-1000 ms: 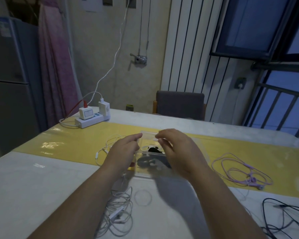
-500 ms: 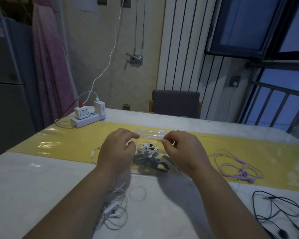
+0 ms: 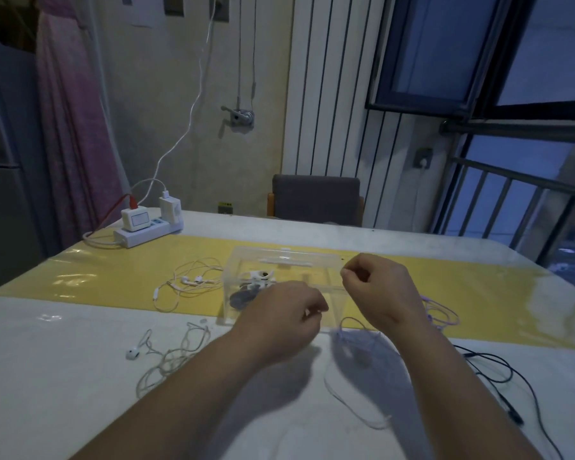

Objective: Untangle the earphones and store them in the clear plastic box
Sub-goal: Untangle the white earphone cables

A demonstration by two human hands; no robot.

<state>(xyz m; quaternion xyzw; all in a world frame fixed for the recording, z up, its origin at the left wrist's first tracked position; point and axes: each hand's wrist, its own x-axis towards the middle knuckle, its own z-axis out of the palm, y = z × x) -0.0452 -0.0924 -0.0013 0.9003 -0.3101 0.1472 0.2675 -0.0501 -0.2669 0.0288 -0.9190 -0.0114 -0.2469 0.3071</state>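
The clear plastic box [image 3: 312, 260] stands on the yellow mat with black and white earphones [image 3: 256, 284] inside. My left hand [image 3: 279, 323] is in front of the box with its fingers curled, fingertips pinched together. To its right and slightly higher, my right hand [image 3: 379, 287] is also curled with pinched fingertips. A thin pale earphone cord [image 3: 352, 320] loops below both hands and trails toward me across the table; both hands seem to pinch it, though it is blurred.
Tangled white earphones [image 3: 170, 356] lie at the left front. Another pale pair [image 3: 193, 280] is left of the box. Purple earphones [image 3: 442, 313] sit behind my right wrist, black ones [image 3: 498, 376] at the right. A power strip [image 3: 146, 230] occupies the far left corner, and a chair [image 3: 316, 200] stands behind the table.
Both hands have come off the top of the box, back toward me and to the right. A thin pale cord now hangs between and below them.
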